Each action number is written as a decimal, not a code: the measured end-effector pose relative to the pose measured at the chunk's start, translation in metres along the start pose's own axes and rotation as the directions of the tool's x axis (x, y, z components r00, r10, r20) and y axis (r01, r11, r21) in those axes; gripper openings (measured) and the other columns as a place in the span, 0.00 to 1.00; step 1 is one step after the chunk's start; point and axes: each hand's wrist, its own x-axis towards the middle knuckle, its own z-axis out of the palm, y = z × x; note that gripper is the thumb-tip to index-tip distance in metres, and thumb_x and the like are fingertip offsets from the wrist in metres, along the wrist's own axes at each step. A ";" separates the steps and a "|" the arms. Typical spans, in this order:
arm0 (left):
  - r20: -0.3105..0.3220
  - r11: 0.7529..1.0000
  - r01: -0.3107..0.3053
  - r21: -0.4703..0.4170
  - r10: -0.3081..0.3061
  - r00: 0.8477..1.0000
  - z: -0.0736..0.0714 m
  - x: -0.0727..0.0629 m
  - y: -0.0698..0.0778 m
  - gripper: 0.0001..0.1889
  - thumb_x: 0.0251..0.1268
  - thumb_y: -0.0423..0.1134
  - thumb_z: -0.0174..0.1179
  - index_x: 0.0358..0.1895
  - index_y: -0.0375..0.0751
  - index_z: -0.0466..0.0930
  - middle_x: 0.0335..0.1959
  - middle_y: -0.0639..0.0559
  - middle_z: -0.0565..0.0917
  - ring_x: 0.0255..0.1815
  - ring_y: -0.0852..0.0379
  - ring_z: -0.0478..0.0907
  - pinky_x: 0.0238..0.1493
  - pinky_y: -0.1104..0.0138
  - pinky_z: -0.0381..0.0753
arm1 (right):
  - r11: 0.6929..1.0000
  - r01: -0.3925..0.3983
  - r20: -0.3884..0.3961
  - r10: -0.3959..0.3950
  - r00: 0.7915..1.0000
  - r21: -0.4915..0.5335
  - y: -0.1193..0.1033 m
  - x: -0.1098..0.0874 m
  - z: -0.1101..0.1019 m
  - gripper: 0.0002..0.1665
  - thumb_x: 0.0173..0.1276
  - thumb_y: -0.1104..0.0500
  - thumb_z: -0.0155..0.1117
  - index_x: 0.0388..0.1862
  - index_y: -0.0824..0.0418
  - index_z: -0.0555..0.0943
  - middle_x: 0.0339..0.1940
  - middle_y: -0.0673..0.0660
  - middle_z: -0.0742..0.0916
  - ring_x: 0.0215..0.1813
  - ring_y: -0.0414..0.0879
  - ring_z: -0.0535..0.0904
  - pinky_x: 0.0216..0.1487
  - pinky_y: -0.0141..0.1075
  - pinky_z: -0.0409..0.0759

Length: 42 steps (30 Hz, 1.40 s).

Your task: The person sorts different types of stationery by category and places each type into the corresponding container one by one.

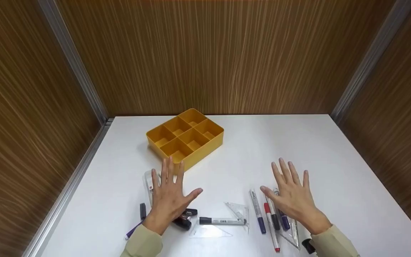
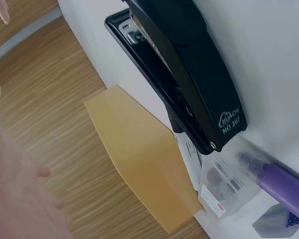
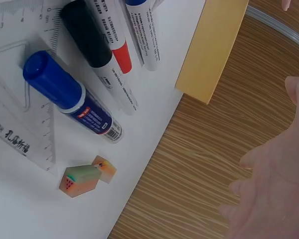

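Palm down with fingers spread, my left hand [image 1: 170, 198] hovers over a black stapler [image 1: 182, 223] and a clear plastic case [image 1: 147, 182], holding nothing. A purple pen [image 2: 284, 186] lies beside the stapler in the left wrist view. My right hand [image 1: 293, 196] is likewise spread, above several markers, including a red-capped marker [image 1: 267, 207] and a blue-capped tube [image 3: 72, 97]. Under that tube's side lies a clear set square [image 3: 45, 134]. Between the hands, a black-capped marker [image 1: 223, 221] lies across clear set squares [image 1: 241, 210].
A yellow box [image 1: 205, 153] with several compartments stands beyond the left hand, its visible compartments bare. Small fruit-patterned pieces [image 3: 79, 180] lie near the set square in the right wrist view. Wood-grain panels [image 1: 205, 57] enclose the white table [image 1: 280, 135] at the back and sides.
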 end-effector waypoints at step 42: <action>0.006 0.981 0.174 -0.082 -0.174 0.985 0.003 0.067 -0.015 0.07 0.66 0.35 0.64 0.40 0.38 0.90 0.44 0.43 0.84 0.42 0.47 0.83 0.44 0.56 0.84 | 0.968 0.252 -0.081 -0.252 0.964 -0.015 -0.089 0.173 0.038 0.20 0.74 0.57 0.58 0.57 0.69 0.74 0.56 0.66 0.81 0.58 0.61 0.80 0.64 0.52 0.77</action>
